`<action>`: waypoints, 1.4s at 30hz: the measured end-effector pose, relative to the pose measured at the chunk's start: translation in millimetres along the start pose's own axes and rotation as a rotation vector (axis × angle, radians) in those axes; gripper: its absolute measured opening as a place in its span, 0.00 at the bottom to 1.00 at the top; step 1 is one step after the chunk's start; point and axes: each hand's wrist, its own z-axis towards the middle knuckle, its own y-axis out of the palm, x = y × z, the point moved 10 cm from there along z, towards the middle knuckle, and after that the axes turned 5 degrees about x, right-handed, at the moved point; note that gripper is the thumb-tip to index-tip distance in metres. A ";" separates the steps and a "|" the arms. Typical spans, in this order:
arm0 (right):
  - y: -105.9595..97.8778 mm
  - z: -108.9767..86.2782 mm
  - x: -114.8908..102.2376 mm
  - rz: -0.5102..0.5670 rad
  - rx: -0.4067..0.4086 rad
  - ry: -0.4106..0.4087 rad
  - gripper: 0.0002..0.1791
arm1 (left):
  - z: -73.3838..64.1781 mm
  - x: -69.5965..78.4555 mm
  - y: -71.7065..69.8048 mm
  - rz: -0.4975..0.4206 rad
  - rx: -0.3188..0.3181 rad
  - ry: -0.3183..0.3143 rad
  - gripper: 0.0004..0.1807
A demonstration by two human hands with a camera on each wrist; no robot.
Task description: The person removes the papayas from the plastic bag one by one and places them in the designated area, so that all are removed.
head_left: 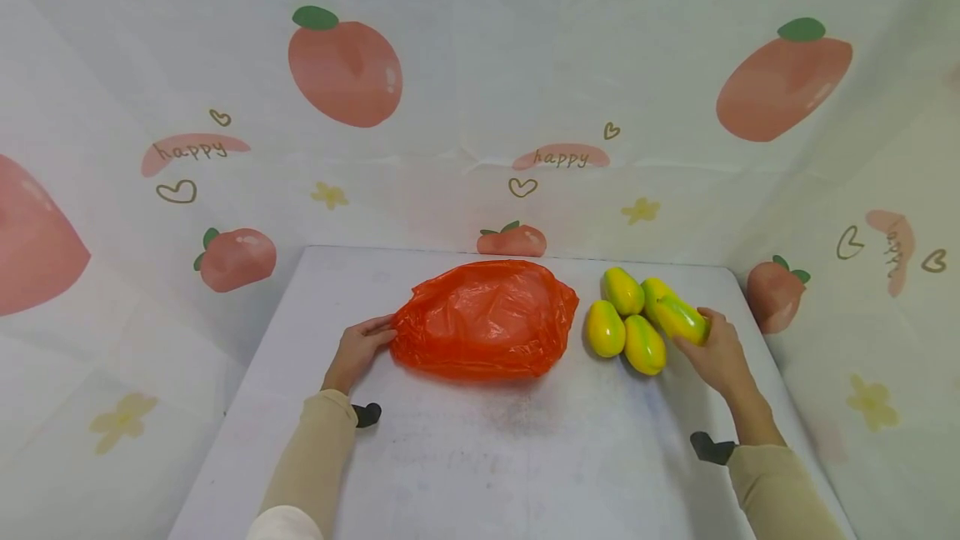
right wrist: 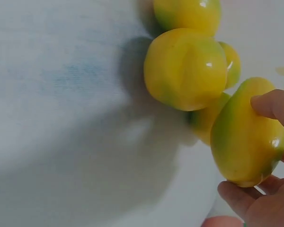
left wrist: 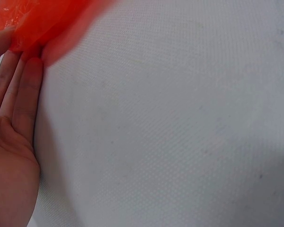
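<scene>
A red plastic bag (head_left: 487, 323) lies crumpled near the middle of the table. My left hand (head_left: 362, 348) pinches its left edge; in the left wrist view the thumb is above the film and the fingertips (left wrist: 34, 66) are under it. At the right, my right hand (head_left: 716, 352) grips a yellow-green mango (head_left: 681, 320) between thumb and fingers. The held mango (right wrist: 248, 135) partly covers another one behind it. Several more mangoes (head_left: 624, 291) sit clustered just left of it, to the right of the bag.
A whitish table (head_left: 480, 457) carries everything, with its far edge against a hanging cloth (head_left: 465, 90) printed with fruit. The same cloth flanks both sides. Dark straps stick out at both wrists.
</scene>
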 end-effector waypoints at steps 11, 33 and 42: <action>8.0 -9.0 13.5 -0.005 -0.019 0.027 0.45 | 0.8 -1.7 0.1 -0.010 -0.003 -0.003 0.26; 12.5 -18.8 34.2 -0.025 -0.050 0.062 0.45 | 0.9 -2.1 0.2 -0.010 0.001 -0.001 0.26; 20.0 -19.8 46.9 -0.032 -0.111 0.121 0.46 | 0.7 -3.1 0.1 -0.011 0.002 -0.005 0.26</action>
